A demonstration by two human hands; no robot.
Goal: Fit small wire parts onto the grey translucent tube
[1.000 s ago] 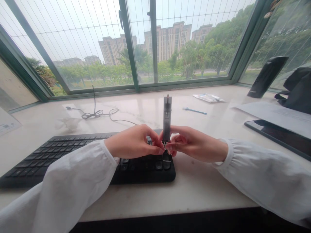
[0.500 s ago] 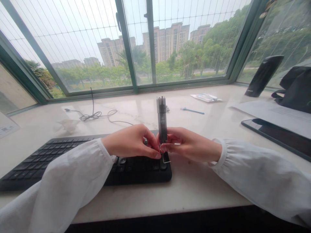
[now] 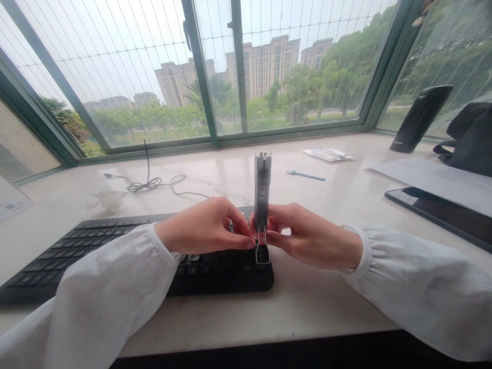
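Upright over the right end of the black keyboard [image 3: 230, 277] stands a keycap puller [image 3: 262, 189], with a slim dark grey body and a thin bent wire loop at its lower end. My right hand [image 3: 307, 236] is closed around the lower part of that body, thumb in front and fingers partly hidden behind it. From the other side, my left hand [image 3: 203, 225] pinches at the wire where it meets the body; the fingertips there are small and partly hidden. The loop hangs just above the corner keys, and whether it touches them I cannot tell.
A black cable [image 3: 154, 182] lies coiled behind the keyboard, near a crumpled clear wrapper [image 3: 107, 201]. Beyond my right hand are a blue stick [image 3: 307, 176], a small packet [image 3: 326, 155], a phone [image 3: 442, 215], papers [image 3: 434, 182], a black upright object [image 3: 421, 120] and a black bag [image 3: 471, 136].
The keycap puller tilted and turned, then came back upright with its wire loop facing me. My right hand shifted slightly lower. My left hand stays pinched beside it.
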